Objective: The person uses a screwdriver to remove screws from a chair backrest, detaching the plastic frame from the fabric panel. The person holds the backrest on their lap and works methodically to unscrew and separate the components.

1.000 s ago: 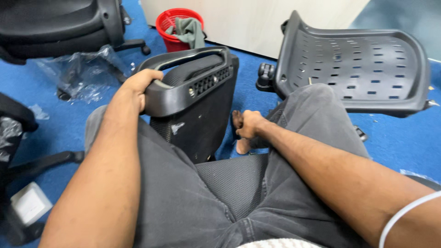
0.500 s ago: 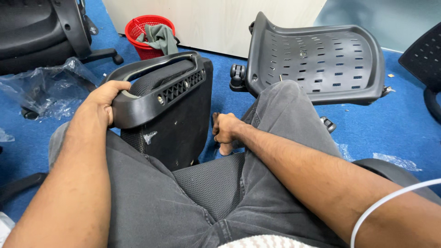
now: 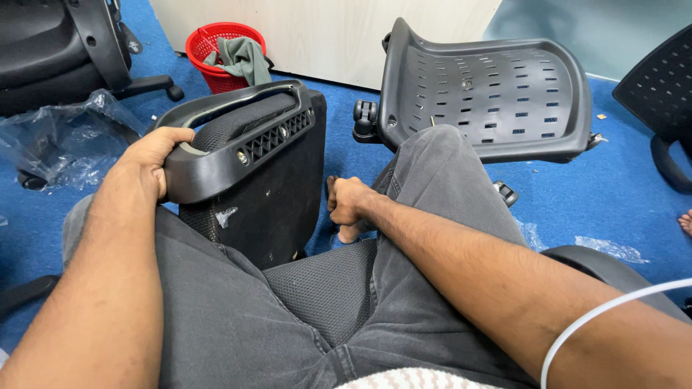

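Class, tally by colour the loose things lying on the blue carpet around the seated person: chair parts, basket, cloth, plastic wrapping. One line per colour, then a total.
Black or dark grey: 2, the chair backrest held by the left hand and the slotted seat shell.
Red: 1, the basket.
Green: 1, the cloth.
Clear: 1, the plastic wrapping.
Total: 5

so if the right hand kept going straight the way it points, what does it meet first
Probably the black chair back: the right hand, closed in a fist, points forward and left, with only a narrow gap between. Depth is hard to judge.
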